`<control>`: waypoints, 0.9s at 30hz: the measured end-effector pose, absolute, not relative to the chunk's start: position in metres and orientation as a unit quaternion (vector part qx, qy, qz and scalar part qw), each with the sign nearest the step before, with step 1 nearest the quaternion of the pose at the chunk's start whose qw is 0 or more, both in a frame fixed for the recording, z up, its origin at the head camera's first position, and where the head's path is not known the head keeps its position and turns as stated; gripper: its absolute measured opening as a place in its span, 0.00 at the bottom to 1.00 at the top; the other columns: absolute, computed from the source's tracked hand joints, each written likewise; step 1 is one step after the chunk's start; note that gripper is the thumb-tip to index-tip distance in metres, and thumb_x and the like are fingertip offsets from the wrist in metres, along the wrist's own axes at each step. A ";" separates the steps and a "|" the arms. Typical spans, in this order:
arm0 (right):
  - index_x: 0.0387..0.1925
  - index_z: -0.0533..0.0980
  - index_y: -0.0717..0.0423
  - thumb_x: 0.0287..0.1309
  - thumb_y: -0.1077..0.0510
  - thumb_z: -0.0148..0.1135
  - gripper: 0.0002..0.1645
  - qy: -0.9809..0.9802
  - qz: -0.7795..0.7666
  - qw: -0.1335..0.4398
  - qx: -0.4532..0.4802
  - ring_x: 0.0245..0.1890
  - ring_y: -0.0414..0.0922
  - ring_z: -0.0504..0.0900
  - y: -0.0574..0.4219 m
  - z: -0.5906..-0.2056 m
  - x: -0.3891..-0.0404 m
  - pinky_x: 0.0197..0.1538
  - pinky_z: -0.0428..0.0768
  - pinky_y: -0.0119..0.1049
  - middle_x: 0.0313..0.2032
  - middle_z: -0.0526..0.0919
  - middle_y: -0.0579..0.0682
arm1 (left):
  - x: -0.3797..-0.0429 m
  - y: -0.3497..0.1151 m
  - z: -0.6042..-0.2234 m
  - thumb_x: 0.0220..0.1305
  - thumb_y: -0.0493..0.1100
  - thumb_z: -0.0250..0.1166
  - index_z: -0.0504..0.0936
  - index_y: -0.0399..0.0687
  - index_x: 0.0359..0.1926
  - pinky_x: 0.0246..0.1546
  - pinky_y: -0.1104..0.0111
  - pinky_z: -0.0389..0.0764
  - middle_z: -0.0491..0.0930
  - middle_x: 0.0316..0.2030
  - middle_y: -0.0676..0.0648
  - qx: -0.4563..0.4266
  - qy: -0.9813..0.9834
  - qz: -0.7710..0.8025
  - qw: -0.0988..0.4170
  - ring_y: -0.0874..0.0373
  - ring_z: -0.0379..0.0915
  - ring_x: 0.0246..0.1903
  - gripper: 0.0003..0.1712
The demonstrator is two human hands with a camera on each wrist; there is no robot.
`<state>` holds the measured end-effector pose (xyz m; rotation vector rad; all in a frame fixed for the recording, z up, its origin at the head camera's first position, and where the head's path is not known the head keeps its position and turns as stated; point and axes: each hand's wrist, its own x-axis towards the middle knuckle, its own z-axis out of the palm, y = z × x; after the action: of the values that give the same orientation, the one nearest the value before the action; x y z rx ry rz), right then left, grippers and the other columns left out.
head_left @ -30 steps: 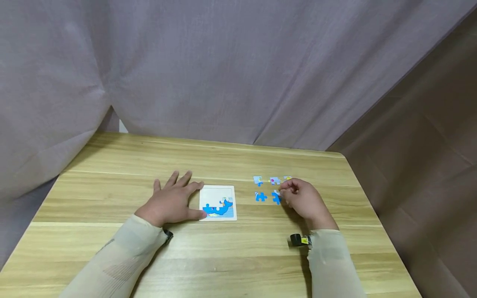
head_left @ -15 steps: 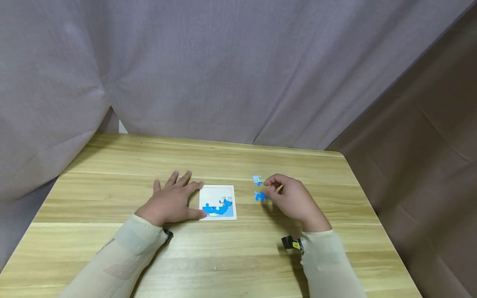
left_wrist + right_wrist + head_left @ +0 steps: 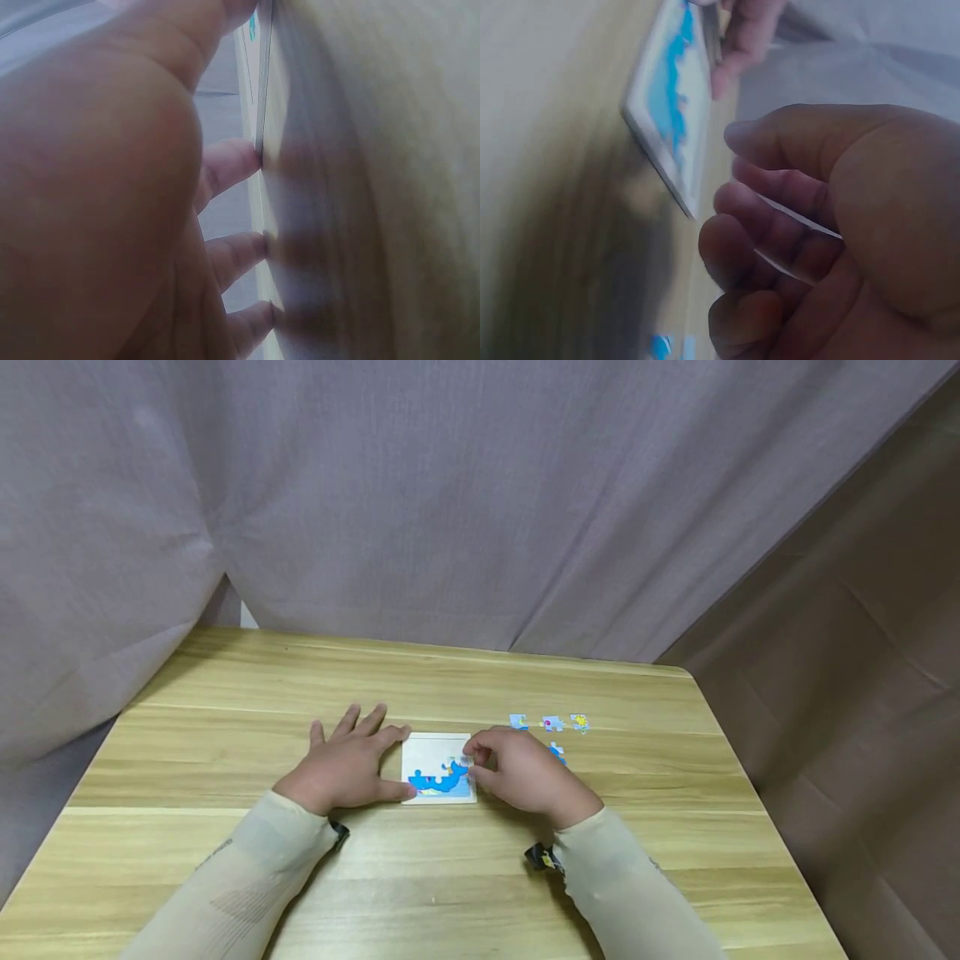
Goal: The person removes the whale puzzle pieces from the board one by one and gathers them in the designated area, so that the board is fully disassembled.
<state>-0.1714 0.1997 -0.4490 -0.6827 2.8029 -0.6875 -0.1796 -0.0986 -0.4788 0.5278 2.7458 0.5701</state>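
Note:
A square white puzzle tray (image 3: 435,747) lies on the table, its lower part filled with joined jigsaw pieces (image 3: 438,783) picturing a blue whale. My left hand (image 3: 341,768) is spread flat beside it, thumb and forefinger touching the tray's left edge. Over the tray's right edge hovers my right hand (image 3: 525,772), fingers loosely bent. In the right wrist view no piece shows between its fingertips (image 3: 739,135). Loose jigsaw pieces lie beyond it: a sun piece (image 3: 580,722), a pale one (image 3: 552,724), and a blue one (image 3: 557,750) partly covered by the hand.
Another loose piece (image 3: 518,722) lies at the left of the back row. The wooden table (image 3: 450,877) ends at a grey curtain (image 3: 420,527) behind, and a brown drape (image 3: 840,693) hangs at the right. Each wrist carries a small black camera (image 3: 542,857).
My right hand has moved left from the loose pieces to the tray's right edge, uncovering the sun piece and now hiding the lower left piece's spot. My left hand stays put.

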 end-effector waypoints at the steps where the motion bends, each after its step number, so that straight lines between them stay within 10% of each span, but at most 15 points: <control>1: 0.55 0.88 0.51 0.73 0.57 0.75 0.13 0.941 -0.224 0.088 -0.237 0.44 0.41 0.82 0.196 -0.450 -0.172 0.54 0.85 0.41 0.45 0.88 0.42 | -0.180 -0.098 -0.479 0.62 0.81 0.74 0.67 0.70 0.88 0.75 0.12 0.36 0.48 0.92 0.41 0.183 0.953 0.197 0.143 0.26 0.35 0.90 0.59; 27: 0.54 0.88 0.49 0.71 0.61 0.74 0.13 0.954 -0.095 0.126 -0.253 0.45 0.43 0.83 0.162 -0.447 -0.186 0.59 0.86 0.44 0.48 0.88 0.44 | -0.182 -0.100 -0.482 0.62 0.83 0.72 0.66 0.70 0.88 0.75 0.12 0.37 0.49 0.92 0.41 0.186 0.953 0.193 0.139 0.26 0.36 0.90 0.59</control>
<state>-0.1862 0.1623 -0.4472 -0.7384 2.7801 -0.2756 -0.1818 -0.1001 -0.4825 0.5375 2.7565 0.5592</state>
